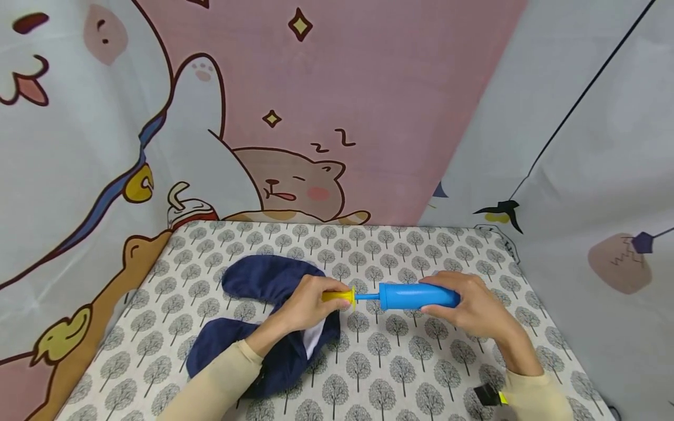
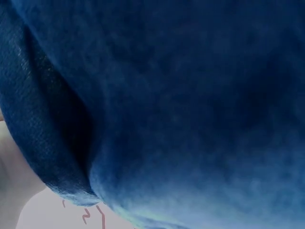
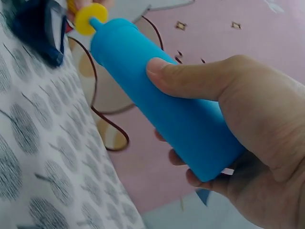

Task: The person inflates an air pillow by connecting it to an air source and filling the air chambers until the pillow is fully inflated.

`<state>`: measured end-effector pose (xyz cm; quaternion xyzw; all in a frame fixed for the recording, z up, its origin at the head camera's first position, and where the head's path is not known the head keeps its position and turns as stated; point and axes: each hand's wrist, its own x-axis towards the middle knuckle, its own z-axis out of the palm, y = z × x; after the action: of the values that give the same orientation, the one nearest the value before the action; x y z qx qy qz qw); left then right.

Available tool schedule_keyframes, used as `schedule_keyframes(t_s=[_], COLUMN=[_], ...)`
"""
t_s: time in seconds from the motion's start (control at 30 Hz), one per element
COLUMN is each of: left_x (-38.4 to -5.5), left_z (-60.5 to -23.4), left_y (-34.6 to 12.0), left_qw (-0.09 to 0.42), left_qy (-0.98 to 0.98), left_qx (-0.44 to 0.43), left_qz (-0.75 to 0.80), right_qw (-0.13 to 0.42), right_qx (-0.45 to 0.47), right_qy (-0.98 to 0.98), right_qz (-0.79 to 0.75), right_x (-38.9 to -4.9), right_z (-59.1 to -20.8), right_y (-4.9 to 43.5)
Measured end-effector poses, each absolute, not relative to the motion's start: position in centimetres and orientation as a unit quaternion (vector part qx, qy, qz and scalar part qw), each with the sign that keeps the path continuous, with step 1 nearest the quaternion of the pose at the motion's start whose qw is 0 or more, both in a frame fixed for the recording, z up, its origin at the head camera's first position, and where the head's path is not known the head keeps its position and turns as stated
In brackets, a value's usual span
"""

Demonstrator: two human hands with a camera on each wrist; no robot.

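A hand pump with a blue barrel [image 1: 411, 296] is held level between both hands. My right hand [image 1: 476, 307] grips the barrel, its thumb [image 3: 167, 78] lying along one side and the fingers wrapped beneath. My left hand [image 1: 308, 301] pinches the yellow end piece [image 1: 337, 297], whose round flange [image 3: 91, 19] faces the barrel. A thin blue rod [image 1: 367, 296] shows between flange and barrel. Under my left hand and forearm lies a navy U-shaped neck pillow [image 1: 265, 275] with a white patch [image 1: 314, 338]. Its soft fabric [image 2: 190, 114] fills most of the left wrist view, where the left fingers are hidden.
A white cloth with a tree pattern [image 1: 389, 374] covers the table. Hanging cartoon-print cloth [image 1: 389, 117] encloses the back and both sides. A small black object with a yellow-green edge [image 1: 487, 395] shows beside my right sleeve.
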<state>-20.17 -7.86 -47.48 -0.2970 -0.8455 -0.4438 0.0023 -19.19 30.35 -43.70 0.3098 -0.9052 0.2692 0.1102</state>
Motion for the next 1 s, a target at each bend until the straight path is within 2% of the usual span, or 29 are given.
schedule_keyframes(t_s=[0.27,0.5,0.73,1.0], left_x=[-20.1,-20.2,-20.2,-20.3], left_z=[-47.5,-47.8,-47.6,-47.4], left_y=[-7.8,-8.0,-8.5,-9.0], left_qw=[0.003,0.001,0.0,0.021], left_qy=[-0.843,-0.849,-0.846,-0.85], left_qx=[-0.295,-0.298,-0.296,-0.288], left_qz=[-0.45,-0.436,-0.443,-0.44], right_qw=[0.149,0.138,0.108,0.125], right_qx=[0.329,0.32,0.298,0.298], right_qy=[-0.892,-0.9,-0.911,-0.91], right_qz=[0.271,0.263,0.263,0.258], right_x=[-18.8,-18.4,-18.8,-19.9], right_z=[-45.0,-45.7,-44.4,-43.0], right_y=[27.0,25.5,27.3,31.1])
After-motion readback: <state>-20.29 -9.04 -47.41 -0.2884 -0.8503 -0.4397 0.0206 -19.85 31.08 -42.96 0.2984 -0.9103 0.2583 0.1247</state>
